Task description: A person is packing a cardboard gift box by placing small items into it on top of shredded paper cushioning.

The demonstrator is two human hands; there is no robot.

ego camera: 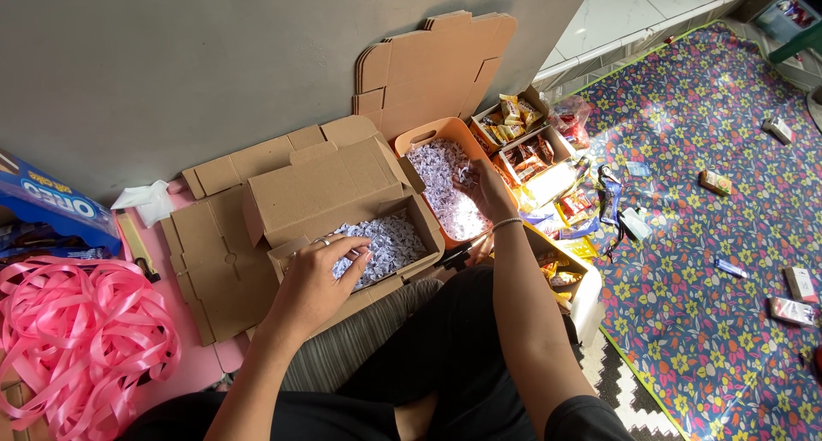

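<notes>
The left hand (321,274) rests on the near rim of an open cardboard box (330,205), fingers curled loosely into the shredded white paper filling (385,242) inside; a pinch on any strand cannot be confirmed. The right hand (495,197) reaches further, into an orange plastic basket (426,137) holding more of the same filling. Its fingers are hidden behind the hand, so their state cannot be told.

Risks, judged from this position:
- The box sits partly on stacked flat cardboard blanks (214,261) — pressure on its near rim could tip it and spill filling.
- Loose shreds may scatter when lifted between basket and box.
- The pile of pink ribbon (77,338) at near left lies close to the left forearm and could snag.

Surface and room: the person sits on the floor. Pink flooring lies under the boxes at left; a floral mat (719,235) covers the right, strewn with small snack packets. Beyond the basket stand trays of wrapped snacks (522,133). A grey wall (214,56) closes the far side, with a white tiled step at far right.
</notes>
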